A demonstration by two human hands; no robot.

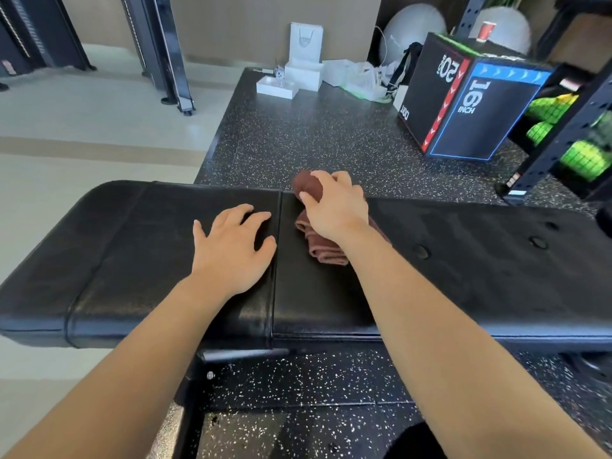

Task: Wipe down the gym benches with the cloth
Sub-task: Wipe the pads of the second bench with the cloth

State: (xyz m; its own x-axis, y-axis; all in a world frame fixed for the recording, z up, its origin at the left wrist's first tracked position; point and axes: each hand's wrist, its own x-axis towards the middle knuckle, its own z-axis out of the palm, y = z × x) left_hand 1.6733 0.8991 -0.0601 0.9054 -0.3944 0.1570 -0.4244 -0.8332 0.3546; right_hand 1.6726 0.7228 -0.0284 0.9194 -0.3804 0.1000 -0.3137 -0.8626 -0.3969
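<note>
- Right hand [334, 207] grips a brown cloth [323, 248], fingers curled round a bunched end that sticks up past the knuckles, while the folded remainder lies under the palm and wrist.
- That cloth rests on the black padded top of the gym bench [132, 253], near the far edge and just right of the seam [277, 260] that divides the two pads.
- Left hand [231, 250] lies flat on the pad left of the seam, fingers spread and relaxed, holding nothing; its fingertips reach almost to the seam.
- Both bare forearms come in from the lower edge of the view, the right one crossing over the near edge of the bench.
- Round buttons dot the right pad [536, 241].
- Below the padding, a black metal frame [195, 392] stands on dark speckled rubber flooring [314, 134].
- Beyond the bench on that flooring sits a black jump box [470, 104] with red and blue trim, marked "16 INCH".
- Behind it lie white boxes [298, 71] and crumpled plastic bags [361, 77] against the wall.
- Two pale exercise balls [414, 28] sit in the far right corner, with a red cup [485, 30] near them.
- At the right edge, a black rack [563, 144] holds bright green items [583, 157].
- To the left, pale smooth floor [82, 127] carries the dark uprights of a machine [159, 51].
</note>
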